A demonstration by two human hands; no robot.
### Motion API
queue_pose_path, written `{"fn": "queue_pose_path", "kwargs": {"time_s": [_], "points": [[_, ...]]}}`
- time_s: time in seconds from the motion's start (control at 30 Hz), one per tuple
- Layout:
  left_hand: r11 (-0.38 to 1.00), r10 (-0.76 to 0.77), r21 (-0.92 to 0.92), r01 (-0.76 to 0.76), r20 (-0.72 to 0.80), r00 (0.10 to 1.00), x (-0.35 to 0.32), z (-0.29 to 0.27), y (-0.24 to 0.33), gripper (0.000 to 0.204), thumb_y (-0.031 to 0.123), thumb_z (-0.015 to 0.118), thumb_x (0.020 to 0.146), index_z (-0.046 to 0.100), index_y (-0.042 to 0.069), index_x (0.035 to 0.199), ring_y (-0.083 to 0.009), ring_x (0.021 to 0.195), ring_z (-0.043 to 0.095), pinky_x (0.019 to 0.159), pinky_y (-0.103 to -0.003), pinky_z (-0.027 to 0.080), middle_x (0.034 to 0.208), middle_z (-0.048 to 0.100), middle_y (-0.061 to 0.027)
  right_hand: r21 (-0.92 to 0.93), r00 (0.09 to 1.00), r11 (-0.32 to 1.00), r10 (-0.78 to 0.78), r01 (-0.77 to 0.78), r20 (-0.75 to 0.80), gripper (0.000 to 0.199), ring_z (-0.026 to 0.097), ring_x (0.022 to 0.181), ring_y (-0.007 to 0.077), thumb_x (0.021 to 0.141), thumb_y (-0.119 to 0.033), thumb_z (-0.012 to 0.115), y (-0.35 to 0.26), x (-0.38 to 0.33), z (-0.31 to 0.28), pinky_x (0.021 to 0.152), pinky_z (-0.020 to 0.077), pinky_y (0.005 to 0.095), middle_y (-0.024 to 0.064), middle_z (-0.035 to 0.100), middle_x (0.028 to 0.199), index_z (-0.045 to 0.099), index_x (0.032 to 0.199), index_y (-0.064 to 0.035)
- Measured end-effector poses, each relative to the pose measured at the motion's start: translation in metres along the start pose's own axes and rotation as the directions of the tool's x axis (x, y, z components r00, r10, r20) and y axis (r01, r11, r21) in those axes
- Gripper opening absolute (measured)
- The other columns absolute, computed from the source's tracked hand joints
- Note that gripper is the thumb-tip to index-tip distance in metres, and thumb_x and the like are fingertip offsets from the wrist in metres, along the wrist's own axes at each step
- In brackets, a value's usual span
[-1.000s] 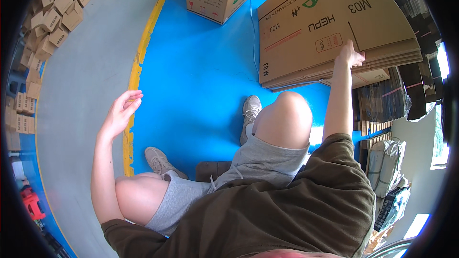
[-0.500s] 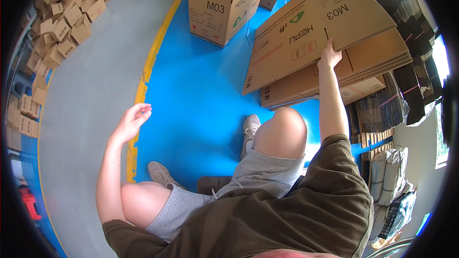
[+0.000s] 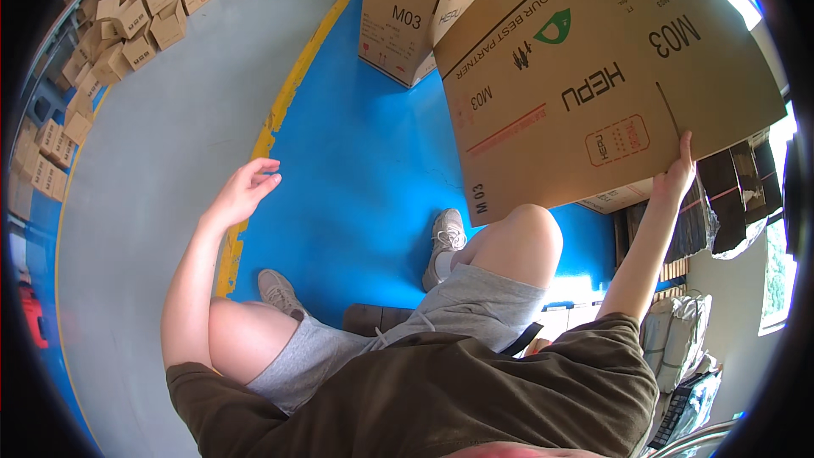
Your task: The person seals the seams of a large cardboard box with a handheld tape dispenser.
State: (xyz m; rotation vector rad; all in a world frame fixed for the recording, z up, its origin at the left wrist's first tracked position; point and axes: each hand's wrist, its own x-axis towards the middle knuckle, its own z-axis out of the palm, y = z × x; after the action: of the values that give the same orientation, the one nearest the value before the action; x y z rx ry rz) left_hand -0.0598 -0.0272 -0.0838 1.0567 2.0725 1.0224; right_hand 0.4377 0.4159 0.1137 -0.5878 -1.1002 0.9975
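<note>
My right hand (image 3: 676, 176) grips the lower edge of a large flattened cardboard box (image 3: 560, 119), its thumb lying on the printed face. The brown sheet is raised and tilted, covering most of the stack of flat boxes behind it. Its left corner hangs near my right knee. Over the yellow floor line, my left hand (image 3: 245, 192) is held in the air with fingers loosely bent and apart, touching nothing. Ahead stands an opened-up cardboard box (image 3: 400, 21) with its top flaps up, partly hidden by the flat one.
A large heap of small brown cartons (image 3: 140, 21) lies at the far left. A yellow line (image 3: 280, 106) divides the grey floor from the blue floor (image 3: 356, 170). Wrapped bundles (image 3: 676, 328) stand at the right by the wall. I sit with both feet on the blue floor.
My right hand has lifted the flattened box off the stack, bringing it nearer and to the right. My left hand has risen slightly, still empty.
</note>
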Motion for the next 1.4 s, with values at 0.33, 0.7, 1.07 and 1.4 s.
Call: {"fn": "queue_pose_path", "kwargs": {"time_s": [0.33, 0.7, 1.07, 1.4], "points": [[0.974, 0.222, 0.053, -0.218, -0.389, 0.894, 0.028, -0.016, 0.038, 0.056, 0.037, 0.061, 0.093, 0.044, 0.007, 0.137, -0.0312, 0.135, 0.040, 0.105, -0.043, 0.040, 0.144, 0.043, -0.0143, -0.090, 0.942, 0.942, -0.311, 0.323, 0.127, 0.044, 0.059, 0.113, 0.0274, 0.092, -0.015, 0.066, -0.095, 0.050, -0.023, 0.097, 0.0490, 0.0409, 0.0140, 0.059, 0.125, 0.052, 0.129, 0.0042], [0.714, 0.286, -0.575, -0.401, -0.283, 0.915, 0.071, -0.089, 0.037, 0.069, 0.024, 0.075, 0.084, 0.042, -0.001, 0.138, -0.0240, 0.129, 0.046, 0.107, -0.040, 0.037, 0.138, 0.050, -0.0126, 0.154, 0.907, 0.974, -0.215, 0.169, 0.363, 0.022, 0.061, 0.098, 0.0174, 0.093, -0.016, 0.064, -0.084, 0.124, 0.075, 0.093, 0.0461, 0.0317, 0.0049, 0.065, 0.103, 0.064, 0.110, -0.0015], [0.904, 0.007, -0.216, -0.368, -0.854, 0.520, -0.258, -0.243, 0.047, 0.059, 0.033, 0.065, 0.093, 0.043, 0.003, 0.139, -0.0215, 0.121, 0.051, 0.101, -0.037, 0.043, 0.135, 0.052, -0.0112, -0.241, 0.744, 0.939, -0.022, 0.244, 0.668, 0.063, 0.059, 0.109, 0.0220, 0.086, -0.027, 0.073, 0.055, -0.075, 0.303, 0.084, 0.0510, 0.0318, 0.0159, 0.055, 0.125, 0.043, 0.133, 0.0021], [0.971, -0.227, -0.227, 0.070, -0.805, 0.548, -0.219, -0.235, 0.161, 0.052, 0.036, 0.059, 0.095, 0.052, -0.002, 0.129, -0.0237, 0.101, 0.066, 0.086, -0.034, 0.055, 0.118, 0.064, -0.0150, 0.027, 0.073, 0.997, -0.032, 0.067, 0.997, 0.073, 0.056, 0.115, 0.0305, 0.083, -0.026, 0.073, 0.053, -0.277, 0.333, 0.092, 0.0500, 0.0410, 0.0218, 0.046, 0.133, 0.034, 0.140, -0.0020]]}}
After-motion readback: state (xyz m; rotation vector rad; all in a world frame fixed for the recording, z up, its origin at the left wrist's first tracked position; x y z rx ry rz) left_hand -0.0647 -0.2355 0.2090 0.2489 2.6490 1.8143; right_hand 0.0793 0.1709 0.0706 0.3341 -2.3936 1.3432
